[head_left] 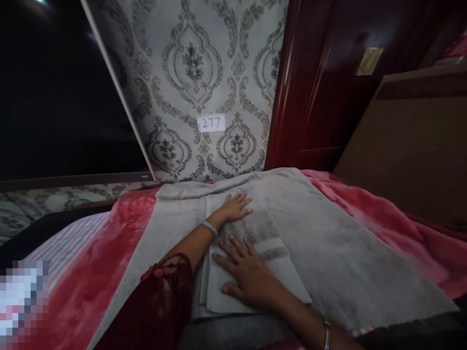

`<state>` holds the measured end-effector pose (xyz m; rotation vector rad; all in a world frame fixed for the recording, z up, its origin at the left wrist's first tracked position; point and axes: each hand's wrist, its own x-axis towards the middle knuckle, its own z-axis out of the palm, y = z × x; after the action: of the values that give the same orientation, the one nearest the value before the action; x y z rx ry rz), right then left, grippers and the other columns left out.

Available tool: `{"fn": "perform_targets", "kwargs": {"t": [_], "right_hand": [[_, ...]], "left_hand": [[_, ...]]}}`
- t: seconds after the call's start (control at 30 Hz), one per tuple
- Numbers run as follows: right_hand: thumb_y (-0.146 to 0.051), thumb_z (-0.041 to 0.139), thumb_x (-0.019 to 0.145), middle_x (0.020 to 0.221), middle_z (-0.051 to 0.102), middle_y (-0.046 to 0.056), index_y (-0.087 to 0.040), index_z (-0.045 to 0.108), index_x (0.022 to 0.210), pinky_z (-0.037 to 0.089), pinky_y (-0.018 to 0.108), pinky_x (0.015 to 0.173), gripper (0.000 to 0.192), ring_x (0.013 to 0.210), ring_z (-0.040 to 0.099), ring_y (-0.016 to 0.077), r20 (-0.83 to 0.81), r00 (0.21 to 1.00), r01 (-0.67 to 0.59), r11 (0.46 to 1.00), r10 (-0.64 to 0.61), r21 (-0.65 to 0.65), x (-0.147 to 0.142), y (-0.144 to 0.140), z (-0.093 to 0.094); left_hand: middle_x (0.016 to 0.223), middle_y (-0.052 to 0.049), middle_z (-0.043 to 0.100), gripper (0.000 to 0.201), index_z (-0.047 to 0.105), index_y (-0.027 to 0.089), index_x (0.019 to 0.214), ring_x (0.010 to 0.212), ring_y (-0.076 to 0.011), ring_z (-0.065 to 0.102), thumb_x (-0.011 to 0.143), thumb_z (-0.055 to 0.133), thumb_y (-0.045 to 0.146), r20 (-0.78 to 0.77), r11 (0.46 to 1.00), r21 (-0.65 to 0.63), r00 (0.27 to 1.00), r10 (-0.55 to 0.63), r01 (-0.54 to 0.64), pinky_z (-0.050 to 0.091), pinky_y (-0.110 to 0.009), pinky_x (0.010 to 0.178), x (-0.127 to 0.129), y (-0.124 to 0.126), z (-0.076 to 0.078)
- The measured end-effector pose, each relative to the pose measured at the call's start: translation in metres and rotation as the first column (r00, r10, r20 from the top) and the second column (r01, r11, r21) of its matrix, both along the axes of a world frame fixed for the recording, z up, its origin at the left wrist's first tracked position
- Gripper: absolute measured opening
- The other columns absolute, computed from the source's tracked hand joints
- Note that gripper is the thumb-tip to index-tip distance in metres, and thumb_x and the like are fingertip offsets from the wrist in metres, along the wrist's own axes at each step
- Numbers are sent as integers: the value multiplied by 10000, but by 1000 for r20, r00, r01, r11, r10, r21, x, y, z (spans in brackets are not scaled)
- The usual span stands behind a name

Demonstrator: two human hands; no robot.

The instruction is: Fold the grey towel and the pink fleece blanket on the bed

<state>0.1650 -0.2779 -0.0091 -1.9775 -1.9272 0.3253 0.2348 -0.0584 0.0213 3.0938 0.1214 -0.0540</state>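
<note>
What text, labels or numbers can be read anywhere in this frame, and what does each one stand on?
"277" - handwritten on a small white label stuck to the patterned wallpaper, above the left hand.
No other text: the brass plate on the dark red door is too blurred to read, and the folded towel under the right hand bears only woven bands.
</note>
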Motion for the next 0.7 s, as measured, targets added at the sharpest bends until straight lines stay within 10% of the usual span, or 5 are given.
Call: {"fn": "perform_targets", "kwargs": {"t": [0.23, 0.5, 0.7], "right_hand": [[-630, 507, 957, 1687, 153, 23, -352, 292, 1591, 15, 645, 1213, 725, 1553, 9, 328, 38, 999, 5, 999, -6, 33, -1, 1, -1], [-369, 599, 938, 1621, 346, 83, -270, 487, 1498, 202, 562, 1221, 580, 1526, 214, 294, -15, 994, 113, 977, -112, 181, 26, -21, -5], [-353, 581, 854, 1424, 569, 187, -136, 518, 1452, 440, 509, 1095, 640, 1283, 567, 306, -454, 723, 662, 710, -520, 241, 101, -60, -18]], "left_hand": [[1605, -174, 367, 613, 323, 166, 1571, 1482, -329, 327, 1026, 274, 443, 50, 957, 36, 957, 287, -289, 193, -585, 1203, -52, 50, 6], [1373, -206, 620, 557, 677, 148, 1250, 1293, -398, 550, 913, 498, 553, -55, 913, -36, 913, 403, -405, 411, -525, 1064, -19, 85, 23], [1186, -171, 725, 740, 717, 115, 1148, 1140, -356, 657, 715, 643, 711, -34, 883, -244, 913, 407, -402, 503, -345, 927, -26, 116, 26]]}}
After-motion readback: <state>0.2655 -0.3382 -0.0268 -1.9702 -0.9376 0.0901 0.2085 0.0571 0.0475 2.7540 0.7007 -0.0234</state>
